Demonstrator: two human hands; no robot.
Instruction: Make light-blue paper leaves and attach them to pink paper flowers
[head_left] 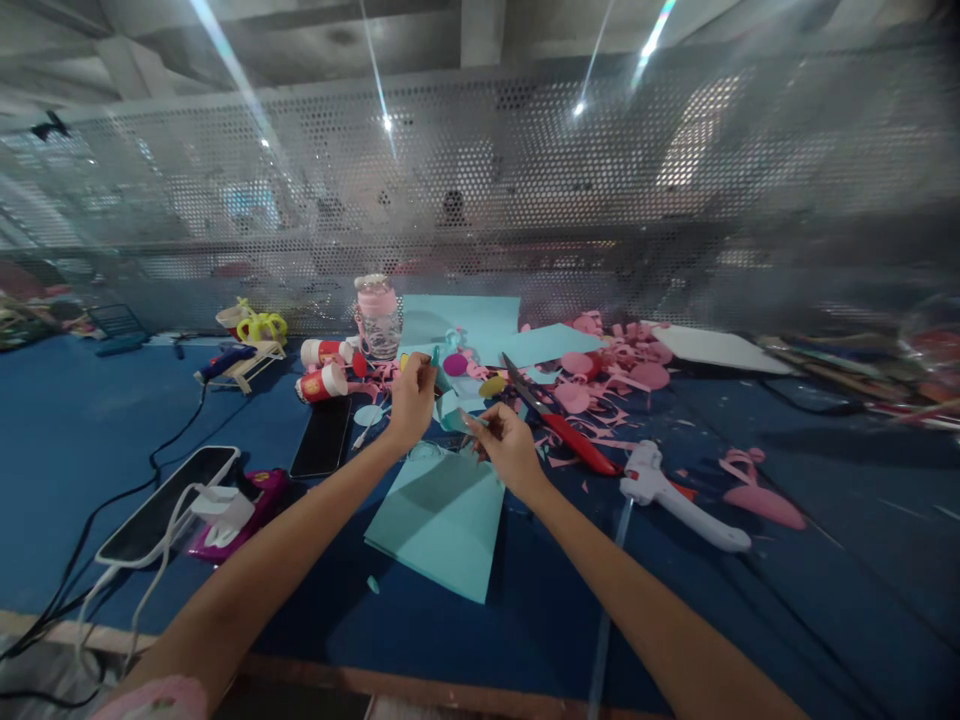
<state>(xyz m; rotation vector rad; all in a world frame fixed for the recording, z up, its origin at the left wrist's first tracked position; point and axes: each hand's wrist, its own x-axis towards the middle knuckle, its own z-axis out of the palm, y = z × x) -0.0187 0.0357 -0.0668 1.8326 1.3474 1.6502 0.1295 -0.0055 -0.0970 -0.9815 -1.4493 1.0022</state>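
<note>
Here the left hand (412, 400) pinches a small teal paper piece (437, 367) between thumb and fingertips, its grip narrow and closed on the scrap, held just above the blue felt-covered table (90, 420). The right hand (507, 445) sits close beside it, fingers curled in a narrow grip on another small bit of pale teal paper (459, 415); what exactly that bit is cannot be told. Directly below both hands lies a folded teal paper sheet (442, 520), flat on the table. Just right of the right hand rest red-handled scissors (562, 425), blades pointing away, and beyond them a white glue gun (675, 495) lies on its side. Pink paper scraps and circles (615, 375) are scattered behind the scissors, next to larger light blue paper sheets (480, 320). Behind the left hand stands a clear jar with a pink lid (377, 315), with two red and white tubes (324, 370) lying near it. A black phone (322, 437) lies flat left of the left hand, and further left a second phone (169, 505) rests with a white cable and charger (217, 510) on it.
</note>
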